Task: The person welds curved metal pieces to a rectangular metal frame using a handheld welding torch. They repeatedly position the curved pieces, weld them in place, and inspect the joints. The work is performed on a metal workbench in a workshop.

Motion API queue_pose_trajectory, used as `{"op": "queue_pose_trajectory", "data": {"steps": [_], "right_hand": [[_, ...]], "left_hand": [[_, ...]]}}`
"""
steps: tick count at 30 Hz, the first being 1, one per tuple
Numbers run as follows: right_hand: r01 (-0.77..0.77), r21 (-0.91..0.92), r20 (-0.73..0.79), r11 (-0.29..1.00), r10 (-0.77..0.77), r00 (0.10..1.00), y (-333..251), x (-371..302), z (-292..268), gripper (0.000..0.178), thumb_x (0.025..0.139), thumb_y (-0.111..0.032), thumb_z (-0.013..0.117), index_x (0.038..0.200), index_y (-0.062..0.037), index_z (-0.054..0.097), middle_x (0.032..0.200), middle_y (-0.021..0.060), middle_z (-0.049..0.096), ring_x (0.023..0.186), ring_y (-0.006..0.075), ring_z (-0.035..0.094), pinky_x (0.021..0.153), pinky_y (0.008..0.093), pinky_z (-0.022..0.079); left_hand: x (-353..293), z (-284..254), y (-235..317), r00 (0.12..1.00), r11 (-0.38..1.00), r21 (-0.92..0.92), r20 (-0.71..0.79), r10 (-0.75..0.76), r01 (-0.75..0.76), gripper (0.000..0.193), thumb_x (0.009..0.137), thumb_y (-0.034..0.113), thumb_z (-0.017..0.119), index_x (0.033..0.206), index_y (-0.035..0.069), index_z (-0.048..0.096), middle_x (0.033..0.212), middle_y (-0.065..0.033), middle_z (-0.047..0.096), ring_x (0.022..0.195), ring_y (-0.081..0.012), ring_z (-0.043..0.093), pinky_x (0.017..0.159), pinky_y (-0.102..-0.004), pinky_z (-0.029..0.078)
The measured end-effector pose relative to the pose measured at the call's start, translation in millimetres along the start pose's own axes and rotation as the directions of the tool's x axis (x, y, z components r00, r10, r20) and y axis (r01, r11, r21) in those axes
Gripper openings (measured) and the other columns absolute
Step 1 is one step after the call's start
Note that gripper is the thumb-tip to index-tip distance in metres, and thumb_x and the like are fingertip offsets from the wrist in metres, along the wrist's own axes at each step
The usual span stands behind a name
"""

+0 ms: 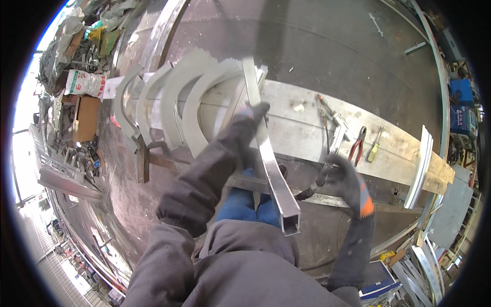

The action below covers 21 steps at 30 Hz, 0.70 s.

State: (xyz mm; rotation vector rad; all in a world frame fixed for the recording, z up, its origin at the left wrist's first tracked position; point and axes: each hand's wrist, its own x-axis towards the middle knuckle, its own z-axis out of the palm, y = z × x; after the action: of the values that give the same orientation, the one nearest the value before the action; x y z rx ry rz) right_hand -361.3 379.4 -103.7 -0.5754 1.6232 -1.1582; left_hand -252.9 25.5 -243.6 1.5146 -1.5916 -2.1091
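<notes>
Square metal tube (273, 169) – left hand (250, 120) fingers wrapped round it – right hand (343, 179) gripping welding torch (312, 188), pliers (358, 145) beyond

Dark concrete floor (327, 41), long workbench (307, 128), daylight at left

1 head-worn fisheye view looks steeply down, close over the person's arms, onto the workbench (307, 128) and floor.

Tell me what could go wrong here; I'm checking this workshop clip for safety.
The left hand alone holds the long square metal tube near its upper part, so the open lower end might swing into the person's legs. The right hand grips a dark cable tool close to that tube; the two could knock together. The pliers lie loose on the bench and could get swept off.
</notes>
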Motion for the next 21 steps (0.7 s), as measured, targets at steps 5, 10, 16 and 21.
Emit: {"op": "queue_pose_trajectory", "data": {"steps": [5, 10, 16, 21], "right_hand": [[0.131, -0.024, 0.013, 0.991, -0.131, 0.991, -87.4, -55.9, 96.2, 0.122, 0.053, -0.040, 0.101, 0.153, -0.0032, 0.041, 0.145, 0.0153, 0.054, 0.120, 0.0260, 0.064, 0.089, 0.0359, 0.055], [0.454, -0.427, -0.129, 0.783, -0.549, 0.826, -101.6, -55.7, 141.0, 0.099, 0.058, -0.035, 0.099, 0.141, -0.0047, 0.056, 0.137, 0.0162, 0.061, 0.113, 0.0293, 0.067, 0.090, 0.0393, 0.057], [0.354, -0.282, -0.136, 0.891, -0.403, 0.905, -108.0, -84.5, 130.2, 0.069, 0.070, -0.033, 0.091, 0.129, -0.0038, 0.068, 0.132, 0.0188, 0.066, 0.120, 0.0347, 0.066, 0.100, 0.0433, 0.054], [0.404, -0.130, 0.108, 0.905, -0.392, 0.913, -71.7, -99.4, 56.8, 0.058, 0.083, -0.016, 0.080, 0.137, -0.0028, 0.062, 0.142, 0.0171, 0.060, 0.128, 0.0317, 0.061, 0.106, 0.0433, 0.050]], "left_hand": [[-43.9, 23.2, -40.3, 0.944, 0.947, 0.071, 0.085, -0.319, 0.313, 0.031, 0.090, 0.035, 0.074, 0.086, 0.006, 0.065, 0.066, -0.0094, 0.063, 0.053, -0.0231, 0.060, 0.049, -0.0408, 0.048], [-79.5, 25.5, -30.7, 0.935, 0.930, 0.348, 0.278, -0.221, 0.117, 0.034, 0.093, 0.038, 0.070, 0.096, 0.005, 0.067, 0.080, -0.0095, 0.066, 0.069, -0.0193, 0.062, 0.063, -0.0378, 0.051], [-89.5, 27.0, -6.6, 0.949, 0.938, 0.343, 0.308, -0.065, -0.047, 0.041, 0.092, 0.042, 0.075, 0.109, 0.005, 0.069, 0.091, -0.0087, 0.068, 0.092, -0.0231, 0.066, 0.084, -0.0381, 0.052], [-49.4, -12.0, 9.6, 0.969, 0.951, -0.286, 0.242, -0.049, 0.120, 0.039, 0.095, 0.037, 0.073, 0.121, 0.009, 0.065, 0.099, -0.0076, 0.069, 0.087, -0.0245, 0.071, 0.071, -0.0415, 0.060]]}}
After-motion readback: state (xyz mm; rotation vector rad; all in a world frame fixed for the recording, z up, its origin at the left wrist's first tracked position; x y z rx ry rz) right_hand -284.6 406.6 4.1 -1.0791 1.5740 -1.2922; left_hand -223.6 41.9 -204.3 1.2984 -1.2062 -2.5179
